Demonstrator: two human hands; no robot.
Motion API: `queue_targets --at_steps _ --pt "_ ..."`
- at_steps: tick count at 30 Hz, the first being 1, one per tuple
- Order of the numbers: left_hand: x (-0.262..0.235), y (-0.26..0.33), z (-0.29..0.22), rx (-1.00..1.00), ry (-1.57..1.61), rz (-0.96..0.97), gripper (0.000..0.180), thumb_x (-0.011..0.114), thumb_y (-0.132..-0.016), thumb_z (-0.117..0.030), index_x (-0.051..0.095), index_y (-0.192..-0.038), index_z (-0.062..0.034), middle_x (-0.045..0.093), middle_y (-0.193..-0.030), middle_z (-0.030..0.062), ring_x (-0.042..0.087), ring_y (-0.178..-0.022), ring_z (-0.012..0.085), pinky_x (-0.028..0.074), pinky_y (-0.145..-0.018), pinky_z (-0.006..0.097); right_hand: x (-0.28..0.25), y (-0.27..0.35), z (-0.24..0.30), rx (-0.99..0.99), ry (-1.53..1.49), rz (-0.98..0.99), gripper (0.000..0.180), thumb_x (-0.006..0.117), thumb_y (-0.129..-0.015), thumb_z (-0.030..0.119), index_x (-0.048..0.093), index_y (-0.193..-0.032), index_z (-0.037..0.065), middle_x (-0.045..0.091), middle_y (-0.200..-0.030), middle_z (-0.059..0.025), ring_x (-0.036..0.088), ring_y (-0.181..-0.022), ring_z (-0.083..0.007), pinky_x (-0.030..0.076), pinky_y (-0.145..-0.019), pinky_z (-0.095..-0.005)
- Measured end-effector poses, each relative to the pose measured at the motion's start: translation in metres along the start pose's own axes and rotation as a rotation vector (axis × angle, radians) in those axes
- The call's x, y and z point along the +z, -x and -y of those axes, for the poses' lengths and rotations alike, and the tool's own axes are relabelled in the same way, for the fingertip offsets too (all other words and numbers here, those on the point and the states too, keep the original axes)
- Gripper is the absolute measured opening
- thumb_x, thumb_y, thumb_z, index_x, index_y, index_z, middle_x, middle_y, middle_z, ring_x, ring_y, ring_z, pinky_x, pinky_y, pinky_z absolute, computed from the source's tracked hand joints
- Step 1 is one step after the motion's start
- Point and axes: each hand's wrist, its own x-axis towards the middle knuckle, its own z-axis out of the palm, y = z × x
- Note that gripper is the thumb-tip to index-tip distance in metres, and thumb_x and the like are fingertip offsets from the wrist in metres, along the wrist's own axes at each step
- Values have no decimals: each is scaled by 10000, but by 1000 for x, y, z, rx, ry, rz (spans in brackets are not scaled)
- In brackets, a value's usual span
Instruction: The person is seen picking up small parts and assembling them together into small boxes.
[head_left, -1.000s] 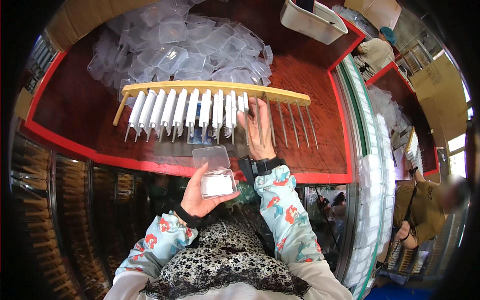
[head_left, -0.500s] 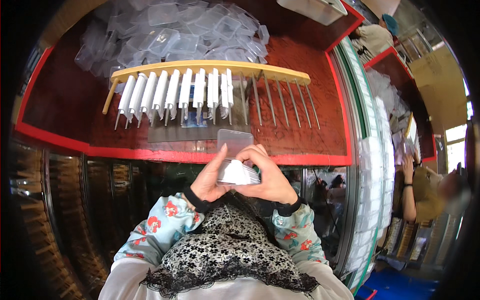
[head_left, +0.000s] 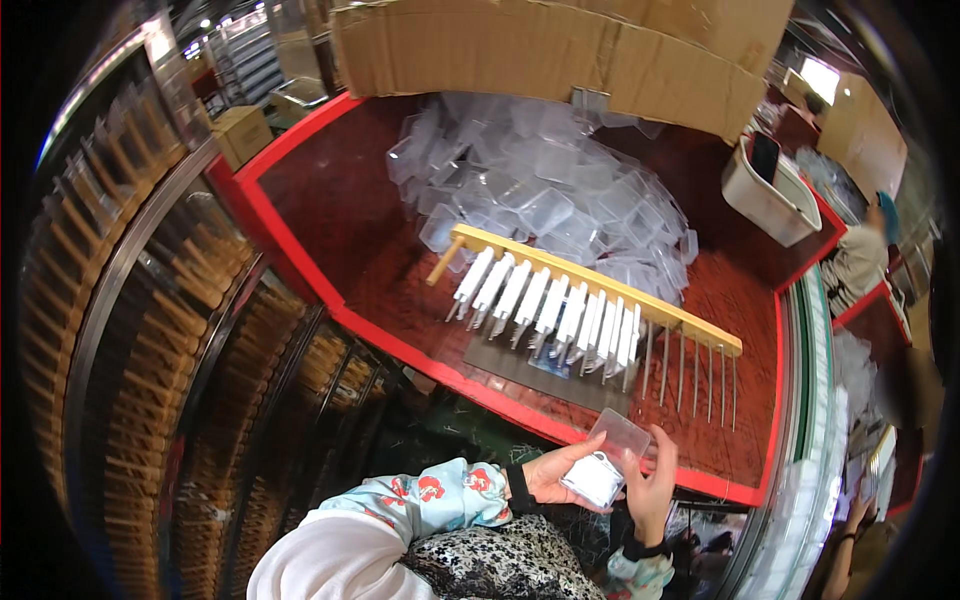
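brown cardboard box [head_left: 560,50] at table's far edge; smaller one [head_left: 240,135] far left.

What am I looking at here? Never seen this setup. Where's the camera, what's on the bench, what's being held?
There is no machine: a person works with two bare hands. The single picture comes from a wide fisheye camera on the person's head, looking down, so straight edges bend near the rim and the forearms enter from the bottom.

The left hand and right hand together hold a small clear plastic box with something white inside, just in front of the bench edge.

On the red-rimmed bench lies a yellow wooden rack with a row of thin metal pins; most pins carry white sleeve-like pieces, while those at the right end are bare. Behind it sits a heap of empty clear plastic boxes, a cardboard carton and a pale tub. Another person is at the far right.
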Motion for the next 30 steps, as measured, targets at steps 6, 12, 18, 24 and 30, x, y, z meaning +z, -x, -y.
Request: queue_targets --at_steps 6,12,18,24,30 --pt "-4 22 -12 76 49 -18 786 419 -784 -727 512 -1218 -79 608 -1133 108 602 -1034 300 455 -907 557 15 -1 6 -297 -246 159 308 740 -727 68 602 -990 -13 636 -1077 -156 560 -1091 -293 416 -954 -382" --pt "13 36 -23 329 -161 -80 637 558 -813 -573 515 -1191 -63 530 -1221 79 548 -1070 253 484 -888 445 27 5 -6 -186 -399 207 190 737 -716 2 652 -886 10 632 -1119 -158 562 -1119 -298 447 -928 -378" --pt "5 37 -54 471 -1350 -260 457 792 -700 -44 558 -1092 -18 613 -1072 80 578 -969 112 495 -801 278 18 14 9 71 -376 239 225 657 -848 92 551 -1023 -4 555 -994 -63 554 -921 -129 462 -808 -288" --pt "17 28 -48 350 -965 -187 308 773 -740 -63 574 -974 -35 648 -927 41 603 -820 84 497 -722 247 11 20 16 44 -246 140 297 668 -845 164 547 -1049 -15 586 -924 -103 577 -791 -164 470 -700 -296" --pt "31 16 -38 411 -926 -193 283 734 -786 -86 560 -1007 -49 604 -948 5 566 -868 64 473 -751 233 7 24 6 126 -319 122 314 661 -849 176 541 -1070 -11 588 -946 -120 587 -811 -191 474 -711 -312"
